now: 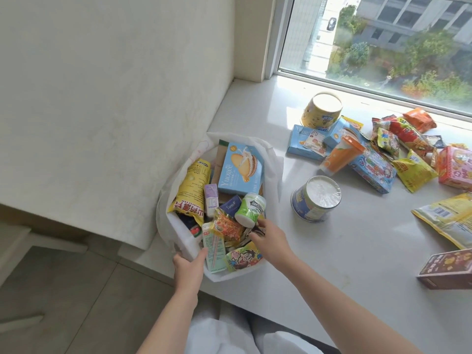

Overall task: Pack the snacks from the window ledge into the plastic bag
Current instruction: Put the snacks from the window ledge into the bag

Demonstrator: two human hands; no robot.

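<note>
Both forearms reach up from the bottom edge toward the white plastic bag [277, 159], which stands open at the left end of the window ledge [357, 251]. Fingers of the left hand [189, 268] curl over the bag's near rim and grip it, thumb inside against a pale green drink carton [214, 247]. Fingers of the right hand [269, 238] dip just inside the bag's right side among the wrappers, beside a green-and-white gum jar [250, 209]; their tips are hidden, so whether they hold anything cannot be told.

Inside the bag, a yellow chip packet [191, 191] lies along the left wall and a blue biscuit box [241, 168] stands toward the far side.

Right of the bag on the ledge sits a blue tub [315, 199] with a foil lid. Farther from the bag lie a yellow tub [321, 109], an orange cup [341, 155], blue boxes and a heap of bright snack packets [406, 139]. A brown box [447, 269] rests well right of the bag, near the ledge's front edge.
</note>
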